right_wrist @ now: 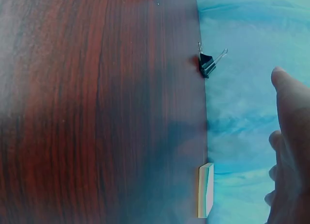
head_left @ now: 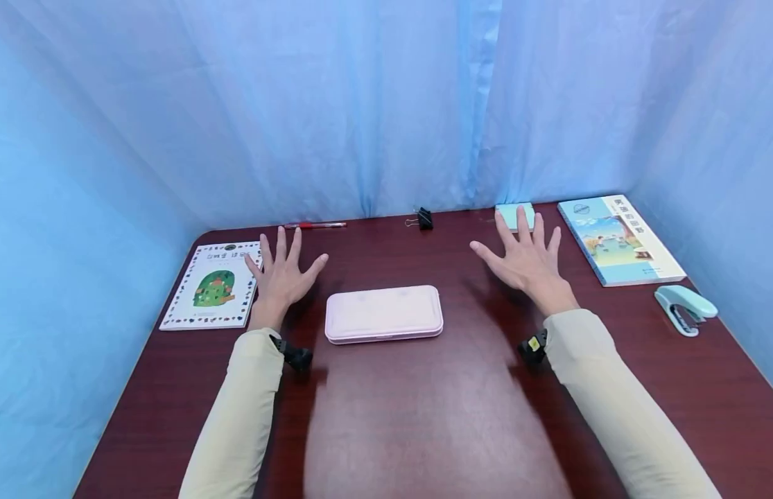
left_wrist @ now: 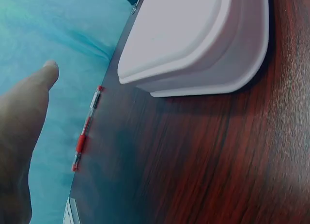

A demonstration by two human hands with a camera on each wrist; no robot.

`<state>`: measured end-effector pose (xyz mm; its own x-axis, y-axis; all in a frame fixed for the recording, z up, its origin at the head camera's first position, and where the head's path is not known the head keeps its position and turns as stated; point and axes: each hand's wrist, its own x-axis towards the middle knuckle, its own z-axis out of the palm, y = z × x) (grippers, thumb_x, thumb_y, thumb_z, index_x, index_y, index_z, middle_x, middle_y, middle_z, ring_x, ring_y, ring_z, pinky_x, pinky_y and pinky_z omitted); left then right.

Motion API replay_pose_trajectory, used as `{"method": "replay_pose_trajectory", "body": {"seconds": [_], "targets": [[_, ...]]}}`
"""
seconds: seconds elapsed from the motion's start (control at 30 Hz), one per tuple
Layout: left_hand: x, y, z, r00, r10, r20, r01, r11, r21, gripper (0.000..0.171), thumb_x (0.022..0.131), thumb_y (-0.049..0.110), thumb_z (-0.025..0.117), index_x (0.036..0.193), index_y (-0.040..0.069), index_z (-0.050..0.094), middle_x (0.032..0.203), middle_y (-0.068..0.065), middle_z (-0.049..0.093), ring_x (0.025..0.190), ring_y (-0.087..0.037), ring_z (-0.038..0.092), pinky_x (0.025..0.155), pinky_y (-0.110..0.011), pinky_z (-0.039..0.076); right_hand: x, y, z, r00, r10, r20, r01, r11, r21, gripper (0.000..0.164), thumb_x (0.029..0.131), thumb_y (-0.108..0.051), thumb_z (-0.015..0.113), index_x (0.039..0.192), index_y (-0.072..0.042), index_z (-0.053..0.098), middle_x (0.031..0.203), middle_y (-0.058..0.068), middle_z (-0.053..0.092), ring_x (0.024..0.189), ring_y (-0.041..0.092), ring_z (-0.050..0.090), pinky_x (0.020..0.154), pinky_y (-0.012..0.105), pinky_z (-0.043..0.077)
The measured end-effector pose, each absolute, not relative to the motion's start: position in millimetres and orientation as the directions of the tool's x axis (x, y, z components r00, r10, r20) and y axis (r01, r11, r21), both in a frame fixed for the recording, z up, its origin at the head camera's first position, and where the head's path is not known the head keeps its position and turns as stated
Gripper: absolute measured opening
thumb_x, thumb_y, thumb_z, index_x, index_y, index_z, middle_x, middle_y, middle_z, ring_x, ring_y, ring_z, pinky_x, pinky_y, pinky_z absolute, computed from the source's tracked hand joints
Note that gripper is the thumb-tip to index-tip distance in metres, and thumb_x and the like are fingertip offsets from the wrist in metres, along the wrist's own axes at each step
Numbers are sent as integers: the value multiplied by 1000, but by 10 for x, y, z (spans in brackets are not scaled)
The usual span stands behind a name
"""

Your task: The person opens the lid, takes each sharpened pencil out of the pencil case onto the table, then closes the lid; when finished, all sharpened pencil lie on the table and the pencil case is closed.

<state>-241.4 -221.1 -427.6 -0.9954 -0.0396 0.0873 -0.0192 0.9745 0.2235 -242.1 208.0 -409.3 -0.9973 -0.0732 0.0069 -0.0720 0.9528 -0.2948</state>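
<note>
No word or number is legible for certain. On the white book at the left of the head view, dark title characters run across the upper cover, below a small dark oval emblem, too blurred to make out. On the blue-and-white book at the right, a column of characters and a round emblem in the cover's upper left corner are equally unreadable.
</note>
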Motion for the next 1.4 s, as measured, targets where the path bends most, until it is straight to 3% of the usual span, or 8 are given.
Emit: {"method": "replay_pose_trajectory", "body": {"seconds": [0.17,0.3,0.5,0.63,0.8,0.97,1.17,1.4], "targets": [[-2391,-2286,-4259,-986,-51,160,7,938,346,81,88,65,34,149,16,16,151,-13,17,138,-36,1,103,-61,-2,-2424,2064,-4059,-990,-137,24,-136,920,-366,83,84,-72,29,148,-30,-3,152,8,-18,135,34,-21,102,60,-11],[-2319,-2316,-4246,-975,-92,201,22,865,502,68,92,51,43,142,6,32,142,-17,33,133,-35,21,106,-51,14,-2404,2013,-4056,-972,-232,45,-226,856,-466,83,87,-64,39,149,-23,3,154,13,-3,139,34,-6,105,58,3],[-2127,-2294,-4239,-986,-131,102,-23,716,698,56,94,47,43,133,7,45,130,-14,47,123,-28,41,101,-45,31,-2295,1846,-4124,-932,-354,80,-336,759,-558,79,88,-56,48,147,-12,22,149,11,26,136,29,20,106,49,19],[-1981,-2254,-4284,-999,-52,-6,-39,657,753,51,94,45,44,131,9,47,123,-13,53,109,-27,50,92,-43,38,-2170,1710,-4208,-912,-395,110,-376,699,-608,73,86,-52,55,143,-13,33,143,8,36,132,25,30,103,47,26],[-1811,-2084,-4394,-987,133,-89,12,617,787,55,93,36,52,135,2,40,124,-16,52,111,-28,52,93,-41,40,-2011,1524,-4358,-876,-464,131,-429,626,-651,70,83,-50,61,139,-13,39,137,6,43,127,23,38,101,45,32],[-1685,-1881,-4492,-967,251,-47,138,667,732,77,83,41,65,142,4,30,137,-16,39,124,-28,40,101,-43,33,-1898,1339,-4503,-843,-524,124,-463,586,-665,74,80,-50,65,138,-11,41,136,7,43,126,23,39,101,43,31],[-1615,-1783,-4602,-958,287,0,215,718,662,104,64,48,80,144,8,27,140,-11,30,127,-25,28,103,-43,27,-1843,1224,-4590,-825,-553,115,-473,565,-676,86,74,-41,74,141,-3,34,143,15,31,131,27,30,103,46,27],[-1595,-1686,-4691,-959,272,83,264,741,617,105,62,47,81,143,6,27,139,-12,25,125,-26,25,101,-45,27,-1807,1163,-4631,-822,-565,73,-472,603,-643,98,73,-41,76,146,-5,23,148,14,20,132,25,27,102,43,30]]}}
